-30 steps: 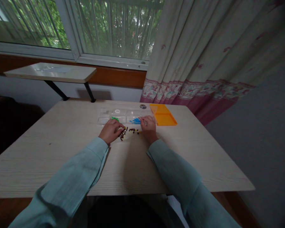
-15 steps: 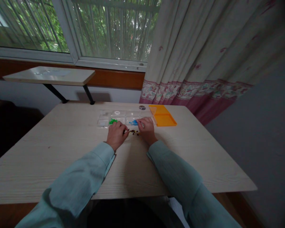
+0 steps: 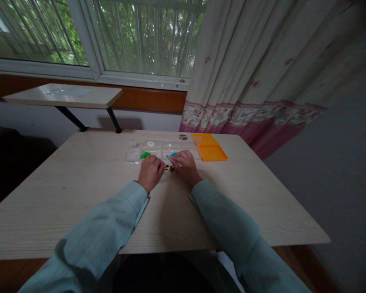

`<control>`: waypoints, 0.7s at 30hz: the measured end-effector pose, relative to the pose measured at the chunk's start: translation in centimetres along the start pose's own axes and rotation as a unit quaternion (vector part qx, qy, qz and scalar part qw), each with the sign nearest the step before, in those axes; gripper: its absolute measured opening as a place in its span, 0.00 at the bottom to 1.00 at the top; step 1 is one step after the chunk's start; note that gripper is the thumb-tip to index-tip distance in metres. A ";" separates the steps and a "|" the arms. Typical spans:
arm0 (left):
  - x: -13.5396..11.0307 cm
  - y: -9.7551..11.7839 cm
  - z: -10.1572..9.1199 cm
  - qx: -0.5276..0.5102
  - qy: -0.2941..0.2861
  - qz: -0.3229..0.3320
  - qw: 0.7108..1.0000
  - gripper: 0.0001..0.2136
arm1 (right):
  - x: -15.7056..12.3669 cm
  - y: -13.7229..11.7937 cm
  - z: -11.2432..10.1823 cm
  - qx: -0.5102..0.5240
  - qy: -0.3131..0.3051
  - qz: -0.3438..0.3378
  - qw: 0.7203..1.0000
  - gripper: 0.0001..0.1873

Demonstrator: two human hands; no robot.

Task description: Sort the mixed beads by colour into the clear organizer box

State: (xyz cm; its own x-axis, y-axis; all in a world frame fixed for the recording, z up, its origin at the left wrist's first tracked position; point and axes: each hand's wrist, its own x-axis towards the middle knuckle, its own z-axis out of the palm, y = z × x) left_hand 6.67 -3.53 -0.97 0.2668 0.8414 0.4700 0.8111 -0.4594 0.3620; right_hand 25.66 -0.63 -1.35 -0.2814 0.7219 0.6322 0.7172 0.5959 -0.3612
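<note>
Below the window, flanked on the right by a patterned curtain, a pale table was seen, with a small raised shelf fixed at its far left. Near the far edge, a clear tray was placed, split into compartments. An orange tray was set just beside its right end; contact could not be confirmed. Both hands were held at the clear tray's near side: left hand with fingers curled, right hand with thumb and forefinger brought close. Whether anything was gripped by either could not be told. Green pieces and blue pieces were contained in separate front-row compartments. Dark and yellow beads were scattered on the table between the hands.
</note>
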 end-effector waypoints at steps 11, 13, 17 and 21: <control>0.3 -0.6 0.2 -0.090 0.044 -0.028 0.995 0.10 | 0.0 -0.4 0.3 0.031 -0.016 -0.024 0.999 0.12; 0.3 -0.4 0.0 -0.098 0.045 -0.025 0.994 0.09 | 0.0 -0.5 0.4 0.045 -0.012 -0.019 0.999 0.12; 0.2 -0.1 -0.2 -0.096 0.045 -0.012 0.994 0.09 | 0.2 -1.0 0.1 0.077 0.005 -0.019 0.997 0.12; 0.2 -0.4 -0.2 -0.094 0.058 -0.015 0.994 0.11 | 0.5 -0.6 -0.4 0.074 0.026 0.016 0.997 0.12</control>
State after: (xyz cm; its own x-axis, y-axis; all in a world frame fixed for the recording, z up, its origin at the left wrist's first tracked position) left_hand 6.33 -3.21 -0.87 0.1737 0.8218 0.5427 0.7030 -0.4894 0.5160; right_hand 25.33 -0.79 -0.49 -0.2238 0.7238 0.6527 0.6225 0.6215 -0.4757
